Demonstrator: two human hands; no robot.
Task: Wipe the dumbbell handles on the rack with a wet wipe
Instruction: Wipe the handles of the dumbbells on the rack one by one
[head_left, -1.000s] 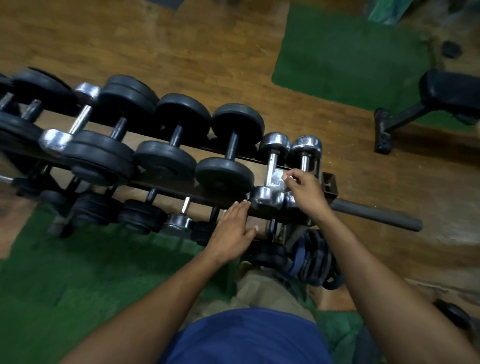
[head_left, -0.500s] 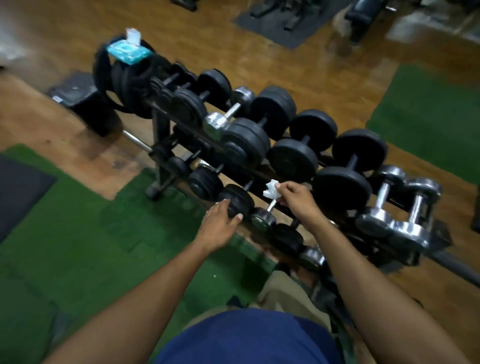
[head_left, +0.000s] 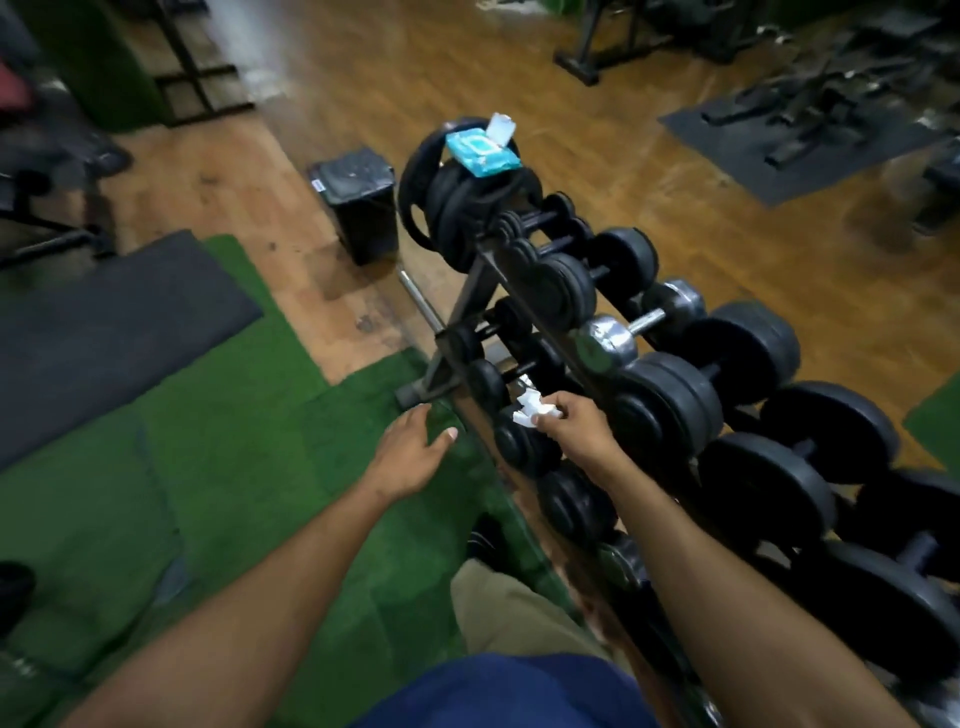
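Hands: right hand pinches a crumpled wet wipe at the lower-tier dumbbells; left hand hangs empty, fingers spread, beside the rack. Progress: mid-task by judgement, no handle visibly clean or dirty. Far end: wipe packet, flap up, on stacked plates.

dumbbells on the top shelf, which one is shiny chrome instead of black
The chrome dumbbell, third from the rack's far end near the stacked weight plates. Its ends are bright silver; every other top-shelf dumbbell in view has black ends.
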